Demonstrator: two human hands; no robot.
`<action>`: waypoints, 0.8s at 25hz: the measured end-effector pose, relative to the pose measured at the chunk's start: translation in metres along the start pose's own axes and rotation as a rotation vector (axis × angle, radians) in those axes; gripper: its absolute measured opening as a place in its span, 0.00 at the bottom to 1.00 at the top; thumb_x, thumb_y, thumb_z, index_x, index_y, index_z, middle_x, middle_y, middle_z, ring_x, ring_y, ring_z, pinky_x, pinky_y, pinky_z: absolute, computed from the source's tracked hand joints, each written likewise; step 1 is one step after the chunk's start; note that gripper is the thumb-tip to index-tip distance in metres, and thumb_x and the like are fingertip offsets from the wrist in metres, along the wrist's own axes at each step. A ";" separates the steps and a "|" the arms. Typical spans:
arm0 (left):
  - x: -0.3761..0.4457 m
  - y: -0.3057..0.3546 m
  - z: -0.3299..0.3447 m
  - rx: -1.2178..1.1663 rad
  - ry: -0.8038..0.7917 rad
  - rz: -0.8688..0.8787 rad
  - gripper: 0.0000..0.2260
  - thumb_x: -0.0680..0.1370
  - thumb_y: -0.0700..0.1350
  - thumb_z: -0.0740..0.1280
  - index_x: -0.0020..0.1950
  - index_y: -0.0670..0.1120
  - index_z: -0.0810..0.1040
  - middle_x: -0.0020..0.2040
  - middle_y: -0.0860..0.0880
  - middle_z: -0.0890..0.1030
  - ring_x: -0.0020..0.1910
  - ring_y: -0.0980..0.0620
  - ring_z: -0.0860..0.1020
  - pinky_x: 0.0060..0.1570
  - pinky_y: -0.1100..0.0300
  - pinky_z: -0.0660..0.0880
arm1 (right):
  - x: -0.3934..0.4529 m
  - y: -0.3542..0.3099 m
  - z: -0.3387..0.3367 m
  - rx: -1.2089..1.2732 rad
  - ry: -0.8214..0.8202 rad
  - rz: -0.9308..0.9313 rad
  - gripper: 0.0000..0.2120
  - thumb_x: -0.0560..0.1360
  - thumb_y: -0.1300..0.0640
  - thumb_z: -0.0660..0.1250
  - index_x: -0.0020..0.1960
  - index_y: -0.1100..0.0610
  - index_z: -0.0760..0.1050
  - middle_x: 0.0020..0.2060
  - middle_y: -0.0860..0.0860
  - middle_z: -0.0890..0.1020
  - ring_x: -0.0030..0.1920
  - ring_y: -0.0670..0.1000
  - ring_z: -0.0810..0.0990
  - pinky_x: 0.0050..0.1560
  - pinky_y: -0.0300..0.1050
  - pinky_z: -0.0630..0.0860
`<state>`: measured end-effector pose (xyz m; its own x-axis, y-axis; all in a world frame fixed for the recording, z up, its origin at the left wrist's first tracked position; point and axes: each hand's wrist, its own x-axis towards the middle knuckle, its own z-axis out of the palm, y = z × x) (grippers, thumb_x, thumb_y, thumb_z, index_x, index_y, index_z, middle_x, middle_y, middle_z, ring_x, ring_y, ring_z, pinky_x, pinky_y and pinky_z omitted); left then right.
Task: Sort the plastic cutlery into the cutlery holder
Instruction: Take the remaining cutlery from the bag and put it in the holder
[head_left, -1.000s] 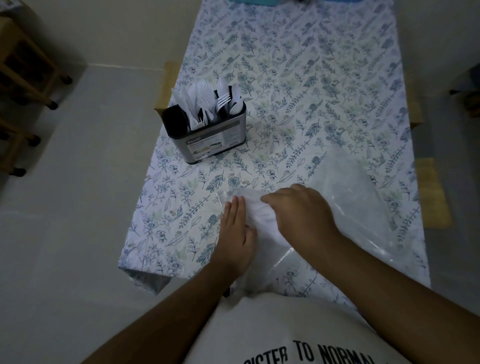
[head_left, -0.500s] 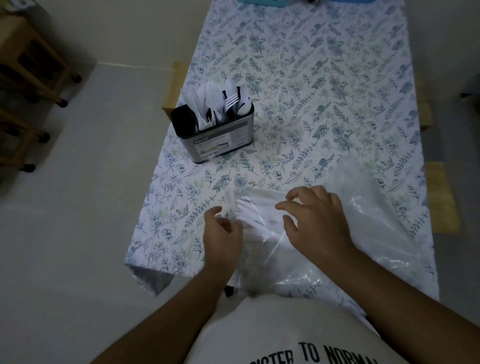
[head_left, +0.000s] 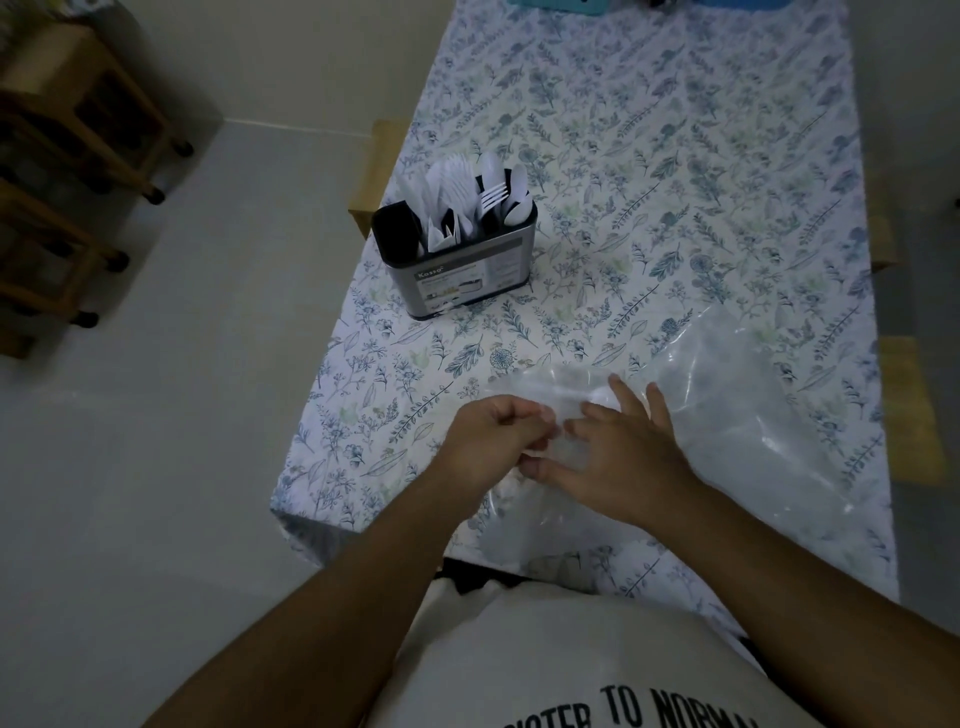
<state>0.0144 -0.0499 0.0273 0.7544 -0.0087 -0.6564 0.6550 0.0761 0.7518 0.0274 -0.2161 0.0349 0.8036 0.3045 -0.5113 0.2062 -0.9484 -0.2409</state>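
A metal cutlery holder (head_left: 457, 283) stands on the left part of the table, with white plastic forks, spoons and knives (head_left: 470, 195) upright in its middle and right compartments; the left compartment looks dark. A clear plastic bag (head_left: 727, 415) lies crumpled on the near right of the table. My left hand (head_left: 485, 441) is curled shut on the bag's near-left edge. My right hand (head_left: 618, 452) pinches the same edge beside it, fingers spread over the plastic. Any cutlery inside the bag is hidden by my hands.
The table carries a floral tablecloth (head_left: 675, 182). Wooden chair or bench parts (head_left: 379, 171) show at its left and right sides. A wooden shelf on casters (head_left: 78, 171) stands at the far left on the pale floor. Teal objects sit at the table's far edge.
My left hand went from lying flat on the bag to a closed grip on its edge. My right hand shifted toward it and now pinches the plastic. The bag bunched up between them.
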 end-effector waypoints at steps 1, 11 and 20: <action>0.002 0.004 -0.001 0.058 -0.029 0.030 0.03 0.77 0.39 0.73 0.49 0.42 0.85 0.45 0.45 0.87 0.41 0.55 0.84 0.42 0.64 0.79 | 0.001 0.000 0.001 -0.001 -0.004 0.009 0.42 0.70 0.21 0.49 0.71 0.46 0.75 0.77 0.48 0.69 0.82 0.54 0.44 0.78 0.62 0.33; 0.030 -0.030 -0.008 1.250 -0.189 0.761 0.29 0.74 0.47 0.71 0.73 0.38 0.70 0.73 0.40 0.72 0.77 0.43 0.65 0.79 0.49 0.56 | -0.002 0.019 0.003 0.258 0.034 -0.001 0.26 0.80 0.51 0.52 0.77 0.55 0.66 0.78 0.47 0.67 0.81 0.46 0.51 0.80 0.57 0.37; 0.053 -0.024 0.029 1.789 -0.129 0.497 0.39 0.75 0.64 0.65 0.77 0.41 0.61 0.75 0.39 0.67 0.75 0.39 0.64 0.75 0.42 0.59 | -0.003 0.028 0.008 0.608 0.197 0.060 0.24 0.81 0.57 0.56 0.78 0.54 0.66 0.78 0.49 0.66 0.79 0.50 0.60 0.79 0.53 0.37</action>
<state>0.0398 -0.0807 -0.0239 0.8094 -0.3899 -0.4392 -0.4018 -0.9131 0.0701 0.0264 -0.2428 0.0236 0.9032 0.1760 -0.3915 -0.1495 -0.7261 -0.6712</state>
